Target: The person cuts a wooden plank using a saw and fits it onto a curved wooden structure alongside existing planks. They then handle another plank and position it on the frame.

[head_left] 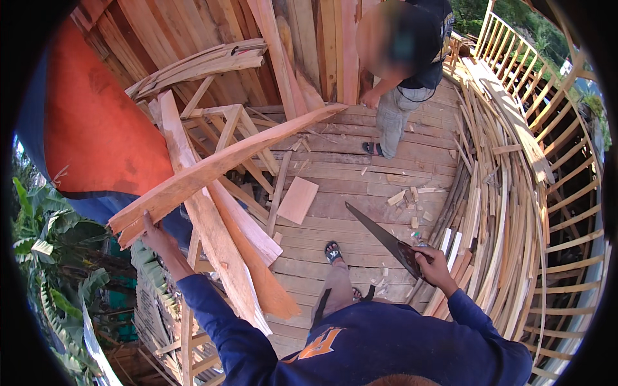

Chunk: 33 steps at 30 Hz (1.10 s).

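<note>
My left hand point(161, 239) grips a long wooden plank point(225, 159) by its near left end, fingers curled at its edge. The plank slants away to the far right, lying across other rough boards point(222, 248). In my right hand point(436, 267) is a handsaw point(381, 235), held by its handle. Its dark blade points to the far left, apart from the plank. Beyond the plank's far end stands another person point(412, 77), one hand lowered near that end; whether it touches the wood I cannot tell.
A wooden frame point(265, 154) stands under the boards. On the plank floor point(341, 174) lie a square board point(298, 201) and several offcuts point(398, 197). Long slats point(492, 225) are piled along the right, beside a wooden railing point(576, 186). An orange and blue tarp point(96, 128) hangs at left.
</note>
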### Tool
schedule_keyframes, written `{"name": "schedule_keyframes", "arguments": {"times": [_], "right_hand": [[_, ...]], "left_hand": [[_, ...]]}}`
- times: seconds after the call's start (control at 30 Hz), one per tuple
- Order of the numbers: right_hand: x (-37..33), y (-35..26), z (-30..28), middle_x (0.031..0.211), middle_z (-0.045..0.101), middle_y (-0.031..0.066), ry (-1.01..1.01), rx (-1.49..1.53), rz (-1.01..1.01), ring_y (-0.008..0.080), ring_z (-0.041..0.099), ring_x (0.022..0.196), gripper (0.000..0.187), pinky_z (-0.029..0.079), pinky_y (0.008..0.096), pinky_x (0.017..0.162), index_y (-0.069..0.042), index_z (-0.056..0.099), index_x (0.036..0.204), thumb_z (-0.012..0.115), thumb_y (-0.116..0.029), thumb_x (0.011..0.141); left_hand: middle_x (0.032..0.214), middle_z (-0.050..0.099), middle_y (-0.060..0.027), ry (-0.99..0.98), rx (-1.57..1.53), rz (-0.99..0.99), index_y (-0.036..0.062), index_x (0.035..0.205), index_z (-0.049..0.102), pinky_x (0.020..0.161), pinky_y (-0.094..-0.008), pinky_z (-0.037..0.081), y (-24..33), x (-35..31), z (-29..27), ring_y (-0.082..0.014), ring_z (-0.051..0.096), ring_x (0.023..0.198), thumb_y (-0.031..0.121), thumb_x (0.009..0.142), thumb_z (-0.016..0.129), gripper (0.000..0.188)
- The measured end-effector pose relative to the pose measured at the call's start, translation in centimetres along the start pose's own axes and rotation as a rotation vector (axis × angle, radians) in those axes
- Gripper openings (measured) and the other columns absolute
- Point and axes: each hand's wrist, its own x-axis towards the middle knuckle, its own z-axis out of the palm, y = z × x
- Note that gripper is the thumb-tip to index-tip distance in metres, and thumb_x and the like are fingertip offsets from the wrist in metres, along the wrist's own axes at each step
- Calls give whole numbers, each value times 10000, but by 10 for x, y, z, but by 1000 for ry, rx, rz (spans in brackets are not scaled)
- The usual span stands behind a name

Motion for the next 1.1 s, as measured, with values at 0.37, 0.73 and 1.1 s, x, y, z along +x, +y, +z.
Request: {"name": "schedule_keyframes", "arguments": {"times": [0.37,0.73,1.1], "right_hand": [[182,-11,2,634,608,57,-34,63,155,101,532,465,234,429,270,457,30,659,1032,554,-111,877],[292,37,3,567,588,53,401,-90,-229,95,502,398,221,401,281,413,29,681,973,557,-117,863],[402,49,-12,712,671,119,241,-102,364,199,638,631,270,517,345,624,14,694,912,581,-208,805]], "left_hand": [[1448,344,-186,-528,-116,646,-19,1403,340,1150,-412,176,110,40,322,-275,270,1372,476,984,344,648],[984,563,-54,-526,-475,330,10,1089,536,835,-309,433,1,53,604,-150,524,912,561,857,587,600],[1155,542,-196,-588,-229,306,-55,1234,405,922,-347,439,53,157,880,-264,538,1074,639,693,714,933]]}}
